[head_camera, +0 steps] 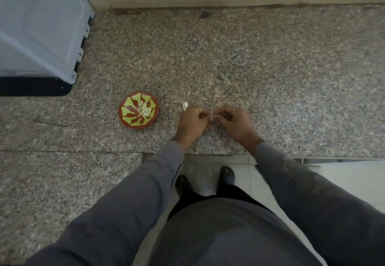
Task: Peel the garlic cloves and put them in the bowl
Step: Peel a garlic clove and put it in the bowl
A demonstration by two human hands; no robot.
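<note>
Two hands meet at mid-frame over the counter (pixel 270 78); we note the left hand (pixel 192 121) and the right hand (pixel 234 123) both curled, fingertips pinching a small pale garlic clove (pixel 211 117) between them. Peeling looks to be in progress; how much skin remains is too small to tell. Left of the hands sits the bowl (pixel 138 113), red with green pattern, holding a heap of peeled cloves (pixel 145 110) at its centre. One loose white piece (pixel 184 105), skin or clove, lies on the counter just above the left hand.

Risks, as we judge them: the clove is small and could slip from the pinch and roll off the near counter edge to the floor; loose skin could get carried into the bowl with it.
</note>
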